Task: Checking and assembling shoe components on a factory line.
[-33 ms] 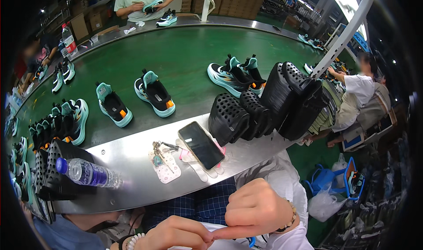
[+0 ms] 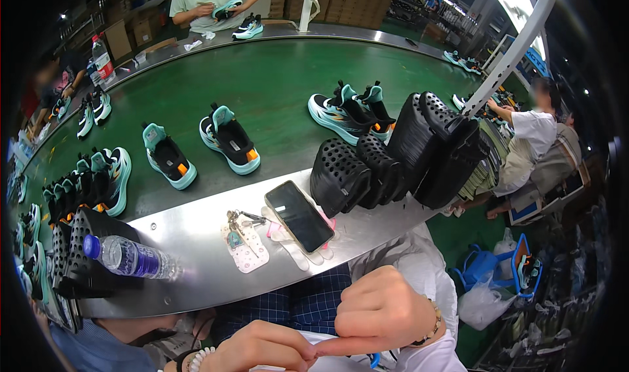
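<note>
My left hand (image 2: pixel 259 347) and my right hand (image 2: pixel 383 310) meet low in front of my lap, short of the bench edge. The right fingers are curled in, with one finger reaching across to the left fingertips. My left fingers are drawn together where the two hands touch. Whatever may be between them is hidden. Beyond my hands, a phone (image 2: pixel 299 216) lies on pale gloves (image 2: pixel 295 249) on the metal bench (image 2: pixel 203 293). Next to it are keys (image 2: pixel 237 220) and a pink-and-white patterned card holder (image 2: pixel 249 254).
A water bottle (image 2: pixel 134 259) lies at left beside black perforated shoe-shaped forms (image 2: pixel 88 241). More black forms (image 2: pixel 337 175) stand at right. Black-and-teal sneakers (image 2: pixel 229 139) sit on the green table (image 2: pixel 275 70). A slanted white post (image 2: pixel 511 51) rises at right. Co-workers sit across and at right.
</note>
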